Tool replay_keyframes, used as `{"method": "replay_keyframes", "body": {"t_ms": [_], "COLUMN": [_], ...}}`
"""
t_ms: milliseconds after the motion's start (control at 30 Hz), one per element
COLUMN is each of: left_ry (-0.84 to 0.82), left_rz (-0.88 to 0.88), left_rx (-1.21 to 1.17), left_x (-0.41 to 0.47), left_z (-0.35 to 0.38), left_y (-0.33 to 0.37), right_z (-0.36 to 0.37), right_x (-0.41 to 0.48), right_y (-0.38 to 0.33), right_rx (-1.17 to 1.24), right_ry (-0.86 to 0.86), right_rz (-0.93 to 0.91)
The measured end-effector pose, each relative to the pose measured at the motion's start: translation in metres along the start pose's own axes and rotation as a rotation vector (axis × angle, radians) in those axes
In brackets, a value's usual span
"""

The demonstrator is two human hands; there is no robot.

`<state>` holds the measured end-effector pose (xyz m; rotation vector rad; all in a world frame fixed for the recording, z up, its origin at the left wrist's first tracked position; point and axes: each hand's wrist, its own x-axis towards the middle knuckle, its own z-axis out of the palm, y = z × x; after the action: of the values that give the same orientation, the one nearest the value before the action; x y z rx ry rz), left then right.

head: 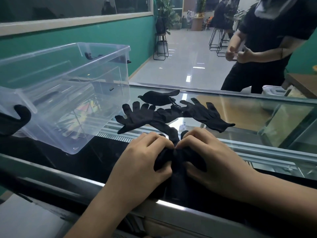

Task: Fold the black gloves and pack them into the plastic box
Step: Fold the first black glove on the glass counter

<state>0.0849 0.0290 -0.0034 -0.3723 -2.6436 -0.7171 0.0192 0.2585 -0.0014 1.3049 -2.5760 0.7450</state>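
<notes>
Both hands grip one bunched black glove [178, 156] at the near edge of the glass counter. My left hand [145, 157] pinches its left side and my right hand [209, 155] pinches its right side, knuckles almost touching. Beyond them three more black gloves lie on the glass: one spread flat to the left [137, 117], one spread to the right [204, 114], and a folded one [159, 98] behind them. The clear plastic box [106, 69] stands open on the left, tilted toward me. I cannot tell whether anything lies inside it.
The work surface is a glass display counter [248, 109] with a metal front rail [51, 170]. A black hook-shaped clip [20, 114] sits on the box's near-left corner. A person in black [267, 40] stands beyond the counter at right. Stools and plants stand further back.
</notes>
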Motion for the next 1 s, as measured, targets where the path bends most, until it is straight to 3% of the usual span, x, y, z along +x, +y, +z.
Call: {"method": "replay_keyframes", "body": {"t_ms": [333, 533, 767, 867, 1000], "left_ry": [0.072, 0.087, 0.204, 0.194, 0.098], "left_rz": [-0.105, -0.128, 0.14, 0.223, 0.206], "left_rx": [-0.142, -0.116, 0.085, 0.143, 0.137], "left_x": [-0.003, -0.001, -0.001, -0.003, -0.005], "left_z": [-0.007, -0.003, 0.005, 0.01, 0.008], "left_y": [0.004, -0.001, -0.01, -0.008, -0.005], "right_z": [0.0, 0.0, 0.003, 0.003, 0.003], "right_x": [-0.001, 0.003, 0.004, 0.004, 0.006], "right_y": [0.0, 0.003, 0.008, 0.008, 0.009], "right_rx": [0.196, 0.187, 0.161, 0.143, 0.125], "right_ry": [0.096, 0.14, 0.2, 0.228, 0.228], "right_rz": [0.073, 0.128, 0.214, 0.203, 0.166]}}
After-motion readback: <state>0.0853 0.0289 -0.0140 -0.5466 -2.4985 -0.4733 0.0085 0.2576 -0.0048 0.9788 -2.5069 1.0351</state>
